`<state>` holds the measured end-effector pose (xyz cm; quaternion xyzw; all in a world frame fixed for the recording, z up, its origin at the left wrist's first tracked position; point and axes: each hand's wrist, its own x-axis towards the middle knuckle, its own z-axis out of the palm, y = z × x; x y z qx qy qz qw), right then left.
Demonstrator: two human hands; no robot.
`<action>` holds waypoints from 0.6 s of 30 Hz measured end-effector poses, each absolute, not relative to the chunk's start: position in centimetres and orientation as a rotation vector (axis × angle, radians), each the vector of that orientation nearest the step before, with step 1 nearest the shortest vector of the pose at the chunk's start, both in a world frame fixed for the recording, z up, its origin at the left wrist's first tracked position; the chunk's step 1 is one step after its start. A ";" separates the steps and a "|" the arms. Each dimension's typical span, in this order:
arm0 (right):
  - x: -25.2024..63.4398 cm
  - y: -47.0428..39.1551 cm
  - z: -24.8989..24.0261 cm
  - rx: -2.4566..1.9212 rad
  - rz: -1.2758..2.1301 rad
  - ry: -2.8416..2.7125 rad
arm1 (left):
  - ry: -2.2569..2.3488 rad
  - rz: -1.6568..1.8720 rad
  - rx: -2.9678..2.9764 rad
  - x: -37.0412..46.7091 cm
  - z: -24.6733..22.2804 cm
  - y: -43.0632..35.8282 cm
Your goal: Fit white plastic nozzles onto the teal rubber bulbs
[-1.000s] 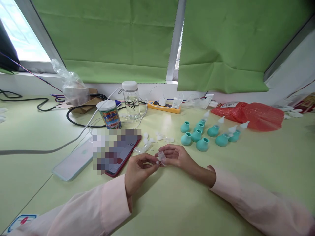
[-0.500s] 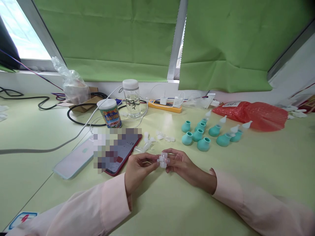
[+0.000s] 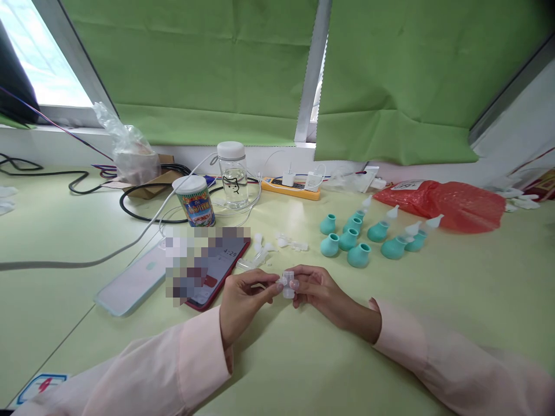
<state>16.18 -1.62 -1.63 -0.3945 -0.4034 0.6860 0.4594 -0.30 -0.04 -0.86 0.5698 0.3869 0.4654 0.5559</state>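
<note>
Between my two hands, just above the table, is a small clear plastic fitting (image 3: 288,284) with a short side piece. My right hand (image 3: 318,292) is closed around its body with thumb and fingers. My left hand (image 3: 249,297) pinches the side piece from the left, and its fingertips touch the fitting. Beyond my hands lie several loose clear plastic parts (image 3: 255,258). To the right stand several teal rubber bulbs (image 3: 359,255); some carry clear pointed tips (image 3: 411,230) and others have open necks.
Left of my hands lie a red-cased phone (image 3: 221,266) and a pale phone case (image 3: 130,283). Behind are a noodle cup (image 3: 197,202), a lidded bottle (image 3: 233,179), a yellow power strip (image 3: 295,189) and cables. A red plastic bag (image 3: 468,205) lies at the back right.
The clear fitting has turned slightly in my fingers, and my right thumb now lies across its front. Both hands stay in nearly the same place.
</note>
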 end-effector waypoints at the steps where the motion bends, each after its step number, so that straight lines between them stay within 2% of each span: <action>1: 16.2 -1.6 -1.6 -0.974 1.690 -0.997 | 0.904 1.102 1.347 -0.3 -0.9 0.0; 10: 16.1 -1.6 -1.7 -0.988 1.698 -1.015 | 0.886 1.125 1.418 -0.3 -1.0 -0.1; 18: 16.1 -1.6 -1.6 -0.924 1.711 -1.010 | 0.945 1.140 1.891 -0.6 -0.9 -0.4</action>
